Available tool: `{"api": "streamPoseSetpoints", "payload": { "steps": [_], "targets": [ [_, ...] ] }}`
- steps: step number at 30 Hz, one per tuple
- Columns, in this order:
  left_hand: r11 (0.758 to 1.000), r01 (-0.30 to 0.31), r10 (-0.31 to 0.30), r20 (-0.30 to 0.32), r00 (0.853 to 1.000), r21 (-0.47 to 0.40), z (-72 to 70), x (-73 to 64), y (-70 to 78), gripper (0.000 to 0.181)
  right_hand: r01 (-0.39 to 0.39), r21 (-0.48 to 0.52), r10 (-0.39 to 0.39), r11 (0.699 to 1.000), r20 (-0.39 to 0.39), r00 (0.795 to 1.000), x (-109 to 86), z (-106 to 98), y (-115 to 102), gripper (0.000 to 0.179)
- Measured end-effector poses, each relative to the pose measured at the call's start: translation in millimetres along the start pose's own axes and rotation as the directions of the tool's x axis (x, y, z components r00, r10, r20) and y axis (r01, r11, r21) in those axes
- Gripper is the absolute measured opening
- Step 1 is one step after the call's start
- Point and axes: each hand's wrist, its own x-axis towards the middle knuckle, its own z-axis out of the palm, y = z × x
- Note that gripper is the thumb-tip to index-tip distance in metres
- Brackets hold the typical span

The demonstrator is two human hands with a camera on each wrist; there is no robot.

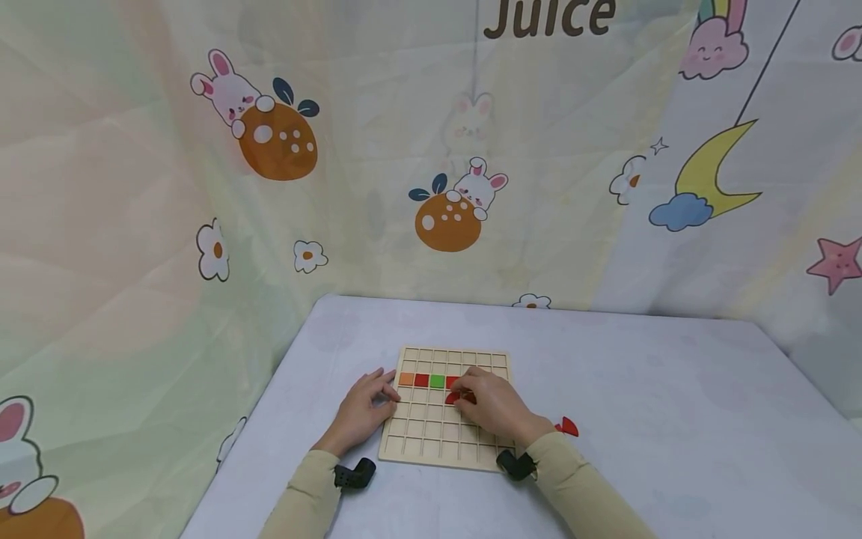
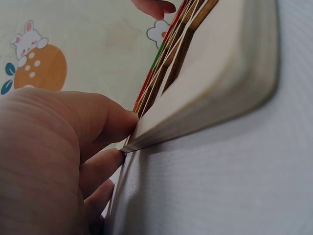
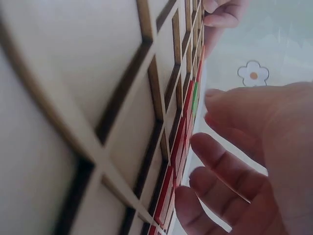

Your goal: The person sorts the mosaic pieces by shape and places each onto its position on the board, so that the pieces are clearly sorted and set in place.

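A pale wooden grid board [image 1: 431, 430] lies on the table. My left hand [image 1: 364, 410] touches its left edge, fingers fairly straight; in the left wrist view the thumb [image 2: 115, 120] meets the board's rim. One row of cells bears an orange tile [image 1: 407, 379], a dark red tile [image 1: 421, 380], a green tile [image 1: 437, 381] and a red tile [image 1: 453, 382]. Over the right part of that row is my right hand [image 1: 494, 404], its fingertips close to red pieces [image 3: 179, 142]. A rounded red piece [image 1: 452, 399] shows just below the row, partly hidden by the fingers.
Red fan-shaped pieces [image 1: 569, 427] lie on the white-covered table [image 1: 640, 397], right of the board, partly behind the right wrist. Black wrist cameras [image 1: 355, 474] sit on both forearms. A printed cloth backdrop [image 1: 364, 209] stands behind the table.
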Motion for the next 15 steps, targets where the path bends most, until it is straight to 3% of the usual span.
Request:
{"api": "streamPoseSetpoints", "payload": {
  "steps": [15],
  "targets": [
    [1.000,-0.005,0.005,0.001,1.000,0.002,0.5,1.7,-3.1,0.013,-0.009,-0.042,0.010,0.999,0.006,1.000,-18.2,-14,-1,0.015]
  ]
}}
